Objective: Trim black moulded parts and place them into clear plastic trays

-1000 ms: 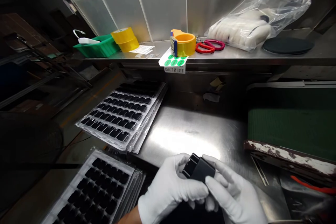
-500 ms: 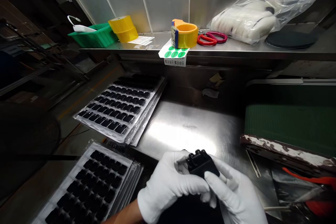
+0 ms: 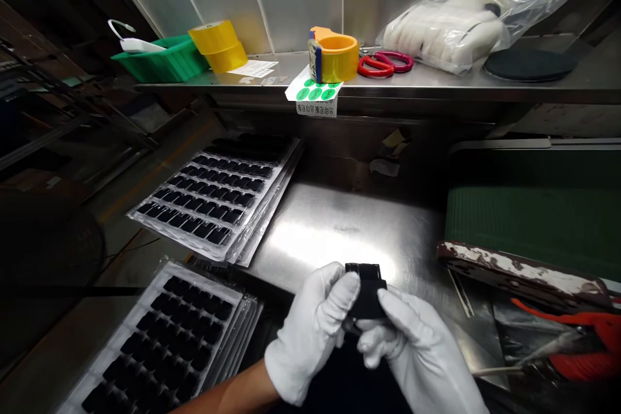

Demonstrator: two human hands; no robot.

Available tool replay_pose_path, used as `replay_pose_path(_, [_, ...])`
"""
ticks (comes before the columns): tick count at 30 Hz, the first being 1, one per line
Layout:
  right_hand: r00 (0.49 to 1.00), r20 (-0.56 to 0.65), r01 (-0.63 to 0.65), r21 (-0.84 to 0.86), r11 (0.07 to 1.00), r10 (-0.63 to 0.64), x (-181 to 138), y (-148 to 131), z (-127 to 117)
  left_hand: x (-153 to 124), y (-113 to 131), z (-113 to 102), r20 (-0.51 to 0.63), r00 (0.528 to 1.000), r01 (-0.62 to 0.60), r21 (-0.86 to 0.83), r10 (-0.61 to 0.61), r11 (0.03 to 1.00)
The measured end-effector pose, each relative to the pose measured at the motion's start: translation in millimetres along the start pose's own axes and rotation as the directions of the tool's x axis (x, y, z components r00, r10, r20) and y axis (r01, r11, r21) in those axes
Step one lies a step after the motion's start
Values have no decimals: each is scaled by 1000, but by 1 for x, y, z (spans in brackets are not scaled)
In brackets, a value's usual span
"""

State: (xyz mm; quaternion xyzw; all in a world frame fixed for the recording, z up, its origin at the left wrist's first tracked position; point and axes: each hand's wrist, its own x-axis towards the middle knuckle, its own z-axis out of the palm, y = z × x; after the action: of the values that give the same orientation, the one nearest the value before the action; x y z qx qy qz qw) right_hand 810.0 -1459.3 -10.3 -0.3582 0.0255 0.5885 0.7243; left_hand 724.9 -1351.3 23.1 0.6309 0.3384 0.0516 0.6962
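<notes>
Both my hands wear white gloves and meet over the near edge of the steel table. A small black plastic part [image 3: 369, 297] is pinched between them. My left hand [image 3: 315, 323] grips its left side, with the thumb lying on its face. On the right side, my right hand [image 3: 417, 343] has its thumb on the edge and fingers curled beneath. A stack of clear trays [image 3: 228, 255] filled with rows of black parts lies on the table to the left. Nearer, a second tray stack [image 3: 233, 310] holds similar black parts.
Along the back shelf [image 3: 272, 82] are a green basket [image 3: 169, 61], yellow tape rolls [image 3: 220, 45], a tape dispenser [image 3: 337, 58], red-handled scissors [image 3: 376, 67] and a plastic bag [image 3: 451, 32] of white items. A green conveyor belt [image 3: 528, 213] runs at right, with orange-handled pliers [image 3: 582, 362] nearby.
The black part has been turned; its round knobs no longer show and a flatter face is up. My left thumb has moved up onto it. The camera view has shifted slightly.
</notes>
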Motion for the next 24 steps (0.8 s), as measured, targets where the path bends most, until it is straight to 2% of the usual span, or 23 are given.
replay_pose_path(4, [998, 61, -12, -75, 997, 17, 2, -3, -1, -2, 3, -2, 62, 995, -91, 182, 80, 979])
replay_pose_path(6, [998, 70, 0, -126, 992, 9, 5, -2, -1, -1, 2, -3, 40, 996, -93, 271, 85, 958])
replay_pose_path(8, [1000, 27, -3, -186, 983, 8, 10, -1, 0, 1, -1, -5, 16, 996, -90, 304, 89, 948])
replay_pose_path(12, [1000, -11, -16, -261, 965, 13, 18, 0, 3, 8, -6, -11, -9, 998, -66, 211, 70, 975])
replay_pose_path(16, [1000, -21, -5, -210, 978, 1, 16, -1, 12, 14, -1, -20, -45, 998, 41, 136, -35, 990])
replay_pose_path(20, [992, -108, 43, -188, 981, -64, 10, -7, 29, 13, 8, -27, 50, 999, -15, 77, 12, 997])
replay_pose_path(24, [988, -101, 97, -196, 976, -118, 7, -11, 36, 9, 11, -30, 28, 999, -21, 132, 18, 991])
